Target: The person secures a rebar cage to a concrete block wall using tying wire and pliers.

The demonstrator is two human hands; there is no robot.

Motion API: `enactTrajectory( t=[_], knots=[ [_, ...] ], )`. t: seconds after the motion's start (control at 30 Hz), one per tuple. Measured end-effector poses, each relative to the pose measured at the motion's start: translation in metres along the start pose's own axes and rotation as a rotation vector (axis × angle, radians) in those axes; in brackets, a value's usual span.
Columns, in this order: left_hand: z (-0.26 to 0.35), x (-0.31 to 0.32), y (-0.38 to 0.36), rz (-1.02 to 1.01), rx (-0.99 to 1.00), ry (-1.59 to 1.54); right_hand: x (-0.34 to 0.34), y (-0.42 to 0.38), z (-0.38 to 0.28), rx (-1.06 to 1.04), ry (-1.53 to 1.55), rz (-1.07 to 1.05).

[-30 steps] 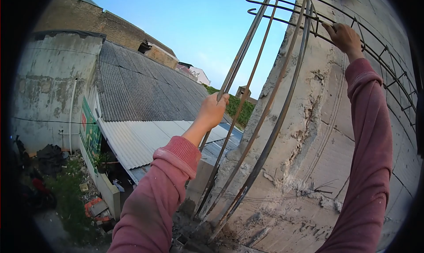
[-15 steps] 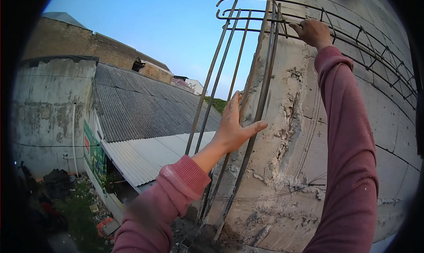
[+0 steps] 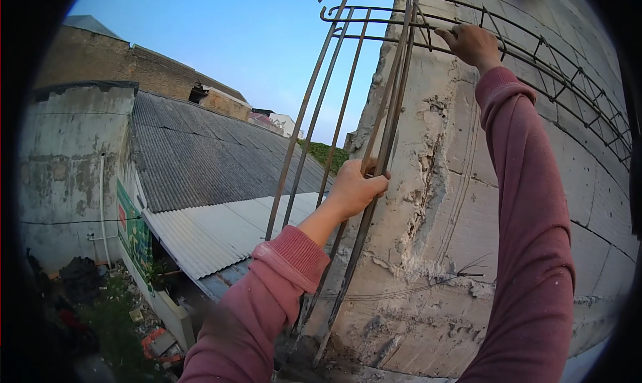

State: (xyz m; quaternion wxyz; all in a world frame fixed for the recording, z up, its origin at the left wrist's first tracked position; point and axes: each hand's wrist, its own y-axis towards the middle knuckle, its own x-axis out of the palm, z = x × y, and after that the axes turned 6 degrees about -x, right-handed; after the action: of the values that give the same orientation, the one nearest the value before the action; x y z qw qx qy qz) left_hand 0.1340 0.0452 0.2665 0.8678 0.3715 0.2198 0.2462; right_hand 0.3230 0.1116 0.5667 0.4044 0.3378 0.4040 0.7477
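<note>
Several upright steel bars (image 3: pixel 307 115) stand at the corner of a rough concrete wall (image 3: pixel 428 222). My left hand (image 3: pixel 358 188) is wrapped round the thicker upright bars nearest the wall, about halfway up. At the upper right, my right hand (image 3: pixel 473 45) grips a bar of the horizontal rebar cage (image 3: pixel 562 75), its fingers curled over the top and its thumb pointing left. The cage runs along the wall, and its hooked ends reach past the upright bars on the left.
Below on the left lies a grey corrugated roof (image 3: pixel 200 156) with a white sheet roof (image 3: pixel 214 239) at its edge. A stained wall (image 3: pixel 73 176) and a green banner (image 3: pixel 134 229) stand farther left. Loose wires stick out of the concrete.
My left hand has gone from spread fingers to closed round the upright bars. The bars sit slightly farther left in view. My right hand keeps its grip on the cage.
</note>
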Motion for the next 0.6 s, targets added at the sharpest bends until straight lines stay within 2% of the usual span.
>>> enactTrajectory(
  t=[0.03,0.1,0.2,0.43,0.6],
  knots=[
    [-0.002,-0.002,0.001,-0.011,0.012,-0.073,-0.002,0.001,-0.003,0.005,0.010,-0.036],
    [-0.006,-0.001,0.002,-0.042,0.032,-0.220,0.001,0.003,-0.011,0.001,0.001,0.025],
    [0.001,-0.001,-0.003,-0.020,0.016,-0.262,0.002,0.004,-0.021,0.012,-0.010,0.026],
    [-0.002,-0.001,-0.005,-0.006,0.013,-0.188,-0.008,0.003,-0.040,0.128,-0.083,-0.062],
    [-0.004,-0.002,-0.009,-0.008,0.099,-0.182,0.001,0.002,-0.045,0.203,-0.187,0.001]
  ],
)
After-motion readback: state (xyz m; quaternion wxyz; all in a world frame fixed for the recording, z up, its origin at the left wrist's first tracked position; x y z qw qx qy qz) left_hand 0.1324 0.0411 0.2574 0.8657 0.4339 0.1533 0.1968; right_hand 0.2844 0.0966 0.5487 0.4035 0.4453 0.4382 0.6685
